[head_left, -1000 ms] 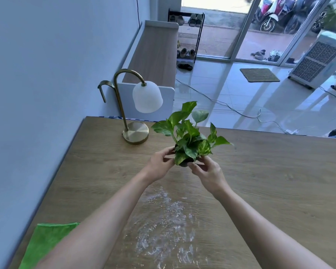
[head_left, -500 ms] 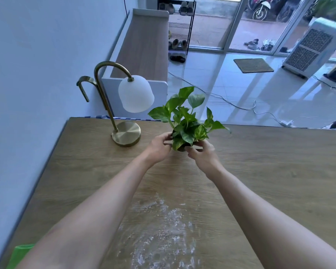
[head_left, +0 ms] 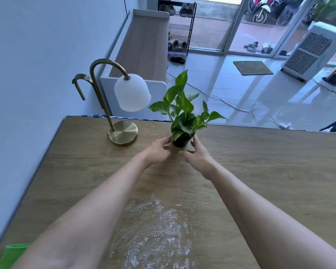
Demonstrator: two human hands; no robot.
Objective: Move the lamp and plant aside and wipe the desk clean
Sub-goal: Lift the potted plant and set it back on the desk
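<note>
A small potted plant [head_left: 183, 115] with green leaves stands near the far edge of the wooden desk [head_left: 270, 171]. My left hand [head_left: 159, 149] grips the left side of its dark pot and my right hand [head_left: 197, 155] grips the right side. A brass lamp [head_left: 122, 133] with a white shade stands at the far left of the desk, just left of the plant. White powdery smears [head_left: 157, 228] cover the desk's near middle, between my forearms. A green cloth [head_left: 13, 256] lies at the near left corner, partly hidden by my left arm.
A blue wall runs along the desk's left side. Beyond the far edge are a low bench [head_left: 142, 43], a shoe rack [head_left: 177, 32], cables on the tiled floor and an air cooler [head_left: 312, 53] by the glass doors.
Both hands have carried the plant away from me toward the far edge of the desk, and it now sits lower, next to the lamp base.
</note>
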